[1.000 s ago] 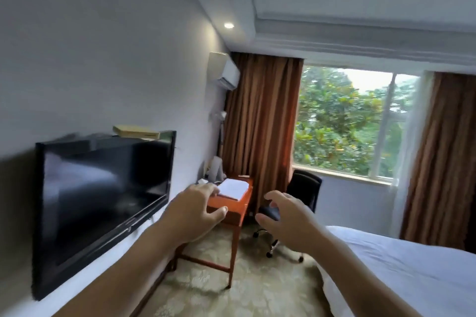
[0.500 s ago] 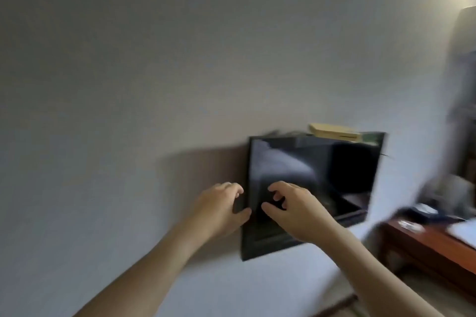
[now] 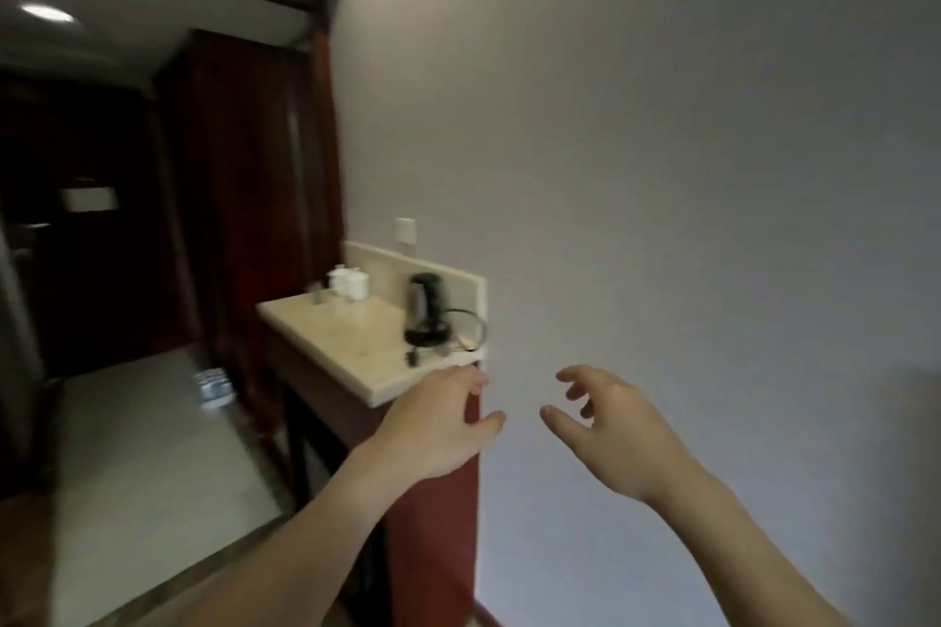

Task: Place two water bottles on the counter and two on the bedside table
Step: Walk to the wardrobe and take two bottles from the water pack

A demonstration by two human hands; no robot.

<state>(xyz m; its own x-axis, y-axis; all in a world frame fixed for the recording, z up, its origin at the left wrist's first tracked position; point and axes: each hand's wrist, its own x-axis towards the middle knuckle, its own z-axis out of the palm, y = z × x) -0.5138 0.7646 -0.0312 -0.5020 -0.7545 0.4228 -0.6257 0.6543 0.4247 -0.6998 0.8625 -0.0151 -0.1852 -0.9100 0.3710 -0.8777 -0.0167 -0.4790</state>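
Hovering empty, fingers loosely spread: left hand [image 3: 433, 428], right hand [image 3: 611, 428]; smooth beige stone counter [image 3: 331, 336], cylindrical black kettle [image 3: 425, 316].

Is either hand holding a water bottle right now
No, the left hand and right hand are both open and empty.
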